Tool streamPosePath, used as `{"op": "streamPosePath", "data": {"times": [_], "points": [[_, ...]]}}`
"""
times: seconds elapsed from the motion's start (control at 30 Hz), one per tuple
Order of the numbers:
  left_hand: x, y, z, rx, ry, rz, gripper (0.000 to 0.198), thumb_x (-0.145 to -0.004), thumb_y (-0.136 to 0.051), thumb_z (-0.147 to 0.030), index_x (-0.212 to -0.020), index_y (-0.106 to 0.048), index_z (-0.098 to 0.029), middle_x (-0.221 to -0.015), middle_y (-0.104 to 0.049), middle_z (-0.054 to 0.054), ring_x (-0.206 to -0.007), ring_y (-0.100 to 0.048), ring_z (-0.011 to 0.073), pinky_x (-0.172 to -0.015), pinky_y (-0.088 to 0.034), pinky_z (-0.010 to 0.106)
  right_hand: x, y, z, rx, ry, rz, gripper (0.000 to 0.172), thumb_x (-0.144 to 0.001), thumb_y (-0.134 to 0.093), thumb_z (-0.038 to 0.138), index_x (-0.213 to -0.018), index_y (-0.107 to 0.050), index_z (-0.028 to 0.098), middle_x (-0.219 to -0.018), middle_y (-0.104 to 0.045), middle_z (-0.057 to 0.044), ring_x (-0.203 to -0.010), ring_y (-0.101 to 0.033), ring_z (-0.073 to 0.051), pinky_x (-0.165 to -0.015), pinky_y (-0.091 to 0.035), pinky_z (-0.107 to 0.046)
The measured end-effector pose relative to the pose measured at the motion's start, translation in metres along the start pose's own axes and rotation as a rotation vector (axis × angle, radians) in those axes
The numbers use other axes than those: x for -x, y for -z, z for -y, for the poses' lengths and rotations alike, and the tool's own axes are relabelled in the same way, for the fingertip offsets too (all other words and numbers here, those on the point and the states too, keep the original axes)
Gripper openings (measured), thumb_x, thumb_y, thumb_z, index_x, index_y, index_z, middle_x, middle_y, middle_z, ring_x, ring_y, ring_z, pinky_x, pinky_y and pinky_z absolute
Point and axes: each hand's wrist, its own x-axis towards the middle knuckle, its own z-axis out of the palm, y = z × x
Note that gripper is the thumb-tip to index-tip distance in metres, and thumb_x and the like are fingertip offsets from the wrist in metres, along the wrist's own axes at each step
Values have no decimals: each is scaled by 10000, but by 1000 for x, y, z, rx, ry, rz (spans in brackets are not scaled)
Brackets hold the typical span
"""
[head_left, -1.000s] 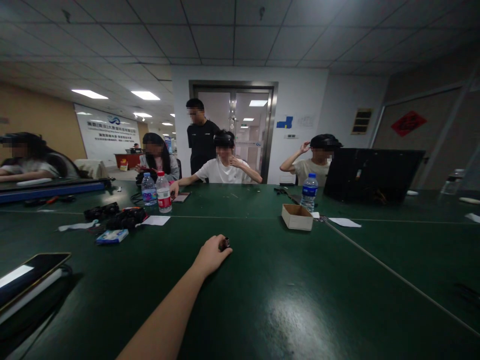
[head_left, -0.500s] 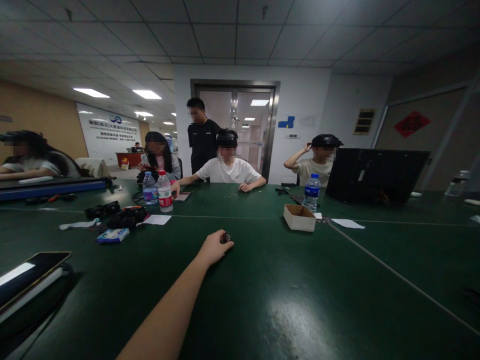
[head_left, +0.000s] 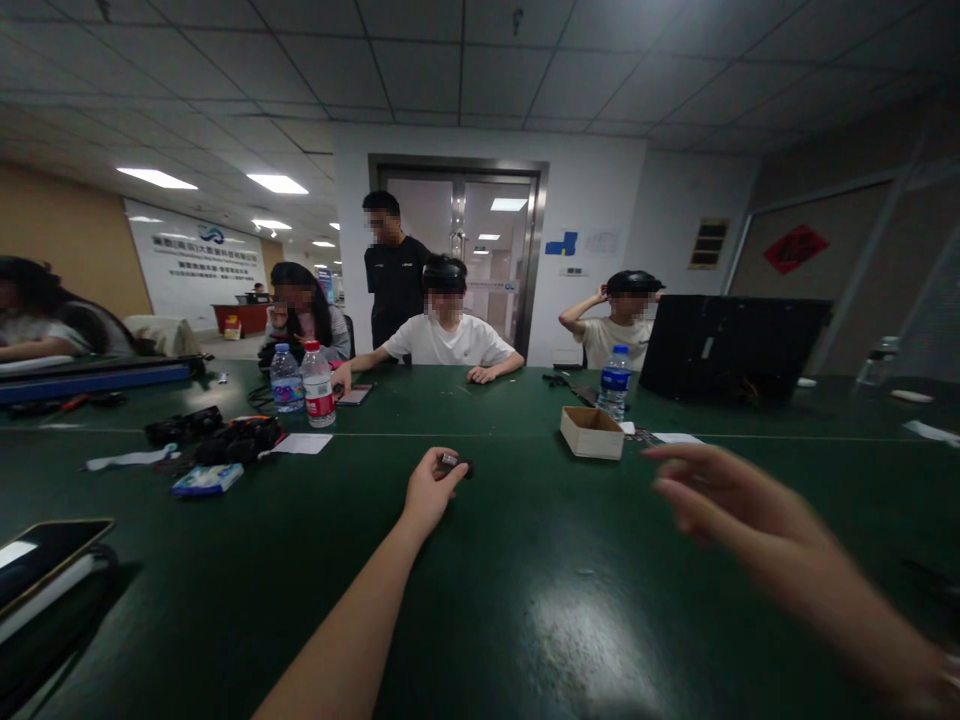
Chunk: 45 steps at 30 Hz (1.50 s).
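My left hand [head_left: 433, 490] is closed around a small dark object with a shiny end [head_left: 453, 463], held just over the green table [head_left: 510, 600]. The fingers cover part of that object, so its kind does not show. On the right, my right hand [head_left: 731, 495] is in the air over the table, its fingers stretched out to the left and slightly blurred, with nothing in them. Beyond the fingertips stands a small open box [head_left: 592, 437], pale on the outside and brown inside, apart from both hands.
Behind the box is a blue-labelled water bottle [head_left: 614, 384], left of a black monitor [head_left: 735, 345]. Two more bottles [head_left: 319, 385], black gear [head_left: 240, 438] and a blue-white packet [head_left: 208, 480] lie left. A phone [head_left: 56, 560] is near left. Several people are across the table.
My right hand has come into view from the right. The left hand has turned slightly, showing more of the small dark object. The view has shifted a little to the right.
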Motion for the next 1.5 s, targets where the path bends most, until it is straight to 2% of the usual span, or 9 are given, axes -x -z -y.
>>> {"op": "streamPosePath", "data": {"times": [0.1, 0.23, 0.3, 0.4, 0.57, 0.83, 0.93, 1.17, 1.5], "points": [[1, -10, -4, 105, -11, -17, 353, -658, -667, -359, -924, -536, -168, -927, -601, 75, -800, -602, 180, -473, -434, 164, -44, -79, -3, -142, -158, 391, 413, -822, -530, 452, -1155, -442, 226, -887, -553, -55, -560, -580, -128, -437, -469, -222], [3, -15, 4, 152, 37, -25, 384, -613, -700, -376, -882, -546, -149, -847, -610, 65, -743, -604, 169, -462, -420, 167, -92, -174, -20, -433, -435, 549, 415, -897, -301, 514, -1184, -339, 216, -716, -553, -24, -405, -554, -126, -355, -430, -218], [2, -14, 10, 179, 47, -26, 388, -607, -707, -376, -872, -548, -141, -832, -610, 62, -707, -598, 154, -479, -432, 177, -107, -201, -27, -573, -429, 592, 395, -896, -305, 521, -1101, -395, 196, -622, -552, -10, -371, -534, -123, -338, -414, -202], [-2, -11, 17, 233, 69, -52, 352, -660, -674, -366, -901, -542, -144, -856, -608, 67, -707, -596, 140, -517, -460, 188, -120, -222, -34, -663, -343, 608, 261, -891, -420, 418, -941, -471, 167, -523, -530, 12, -334, -485, -99, -299, -354, -156], [-12, -13, 21, 263, 144, -70, 239, -743, -614, -310, -904, -557, -143, -882, -597, 77, -700, -604, 130, -569, -502, 219, -120, -235, -48, -824, -377, 432, 163, -861, -512, 313, -900, -456, 165, -469, -500, 39, -357, -491, -101, -327, -378, -162], [-31, -18, 19, 201, 279, -157, 291, -658, -696, -352, -720, -582, -91, -606, -570, 33, -538, -549, 94, -529, -459, 206, -121, -242, -66, -873, -194, 264, 380, -681, -665, 450, -864, -473, 179, -514, -492, 71, -361, -472, -80, -318, -365, -157], [-30, -17, 23, 160, 229, -170, 332, -629, -705, -398, -711, -586, -99, -611, -576, 29, -561, -558, 105, -541, -465, 215, -121, -239, -66, -889, -189, 297, 394, -638, -705, 414, -869, -498, 171, -550, -503, 63, -387, -485, -76, -346, -389, -167], [-25, -13, 21, 170, 209, -61, 344, -635, -693, -412, -741, -593, -101, -614, -563, 23, -575, -548, 103, -550, -461, 210, -113, -224, -62, -981, -201, 403, 369, -598, -758, 281, -882, -558, 155, -609, -538, 29, -476, -511, -72, -439, -414, -174], [-23, -10, 22, 156, 180, 4, 333, -665, -672, -407, -798, -613, -107, -716, -594, 56, -676, -572, 126, -594, -464, 216, -113, -225, -64, -1022, -285, 344, 301, -642, -745, 155, -867, -545, 141, -632, -565, 4, -492, -538, -80, -436, -436, -164]]}}
